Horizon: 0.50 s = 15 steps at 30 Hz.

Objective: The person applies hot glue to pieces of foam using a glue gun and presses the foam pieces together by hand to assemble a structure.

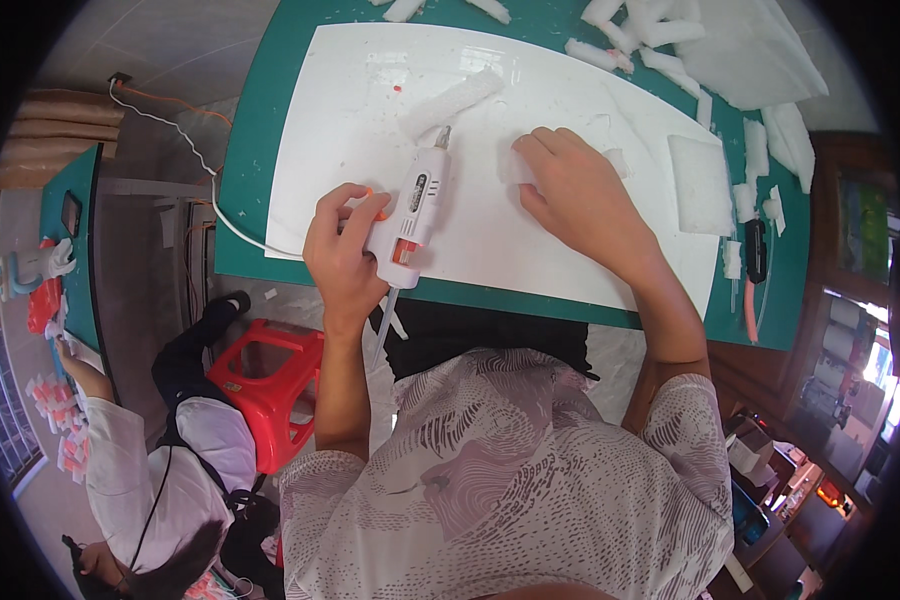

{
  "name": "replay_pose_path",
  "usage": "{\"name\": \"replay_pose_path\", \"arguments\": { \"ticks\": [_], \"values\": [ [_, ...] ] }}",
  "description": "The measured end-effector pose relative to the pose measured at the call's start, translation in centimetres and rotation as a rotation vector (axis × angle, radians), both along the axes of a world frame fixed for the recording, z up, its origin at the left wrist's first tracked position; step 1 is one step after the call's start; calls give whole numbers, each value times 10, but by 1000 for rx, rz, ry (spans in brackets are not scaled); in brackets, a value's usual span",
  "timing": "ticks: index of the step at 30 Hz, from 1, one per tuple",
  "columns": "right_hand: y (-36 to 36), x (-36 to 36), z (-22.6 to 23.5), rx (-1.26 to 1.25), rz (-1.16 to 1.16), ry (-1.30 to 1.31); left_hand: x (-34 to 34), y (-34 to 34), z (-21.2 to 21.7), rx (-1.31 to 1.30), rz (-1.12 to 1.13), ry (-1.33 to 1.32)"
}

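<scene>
My left hand (pixel 342 245) grips a white hot glue gun (pixel 415 210) by its handle, fingers at the orange trigger. A clear glue stick (pixel 387 320) sticks out of its back end. The metal nozzle points away from me, close to a white foam strip (pixel 455 103) on the white board (pixel 300 140). To the right, my right hand (pixel 580 195) rests low over the board with curled fingers. A pale foam piece (pixel 511 163) shows at its thumb and fingertips, mostly covered by the hand.
Foam scraps (pixel 660 35) lie along the far and right edges of the green table (pixel 245 190). A square foam piece (pixel 700 185) and a black-handled tool (pixel 755 250) are at right. The gun's white cord (pixel 180 130) trails left. A co-worker (pixel 170 470) sits beside a red stool (pixel 270 390).
</scene>
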State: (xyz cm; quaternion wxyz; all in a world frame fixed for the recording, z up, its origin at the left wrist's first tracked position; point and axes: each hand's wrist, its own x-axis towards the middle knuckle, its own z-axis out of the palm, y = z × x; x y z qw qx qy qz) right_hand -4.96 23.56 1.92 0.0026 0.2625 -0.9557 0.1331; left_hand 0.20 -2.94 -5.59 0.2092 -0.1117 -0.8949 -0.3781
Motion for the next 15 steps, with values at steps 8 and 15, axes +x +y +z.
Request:
{"name": "replay_pose_path", "arguments": {
  "ticks": [8,15],
  "values": [
    [-1,0,0,0,0,12,0,0,-1,7,-2,-3],
    [0,0,0,-1,1,1,-1,0,0,3,-5,9]
  ]
}}
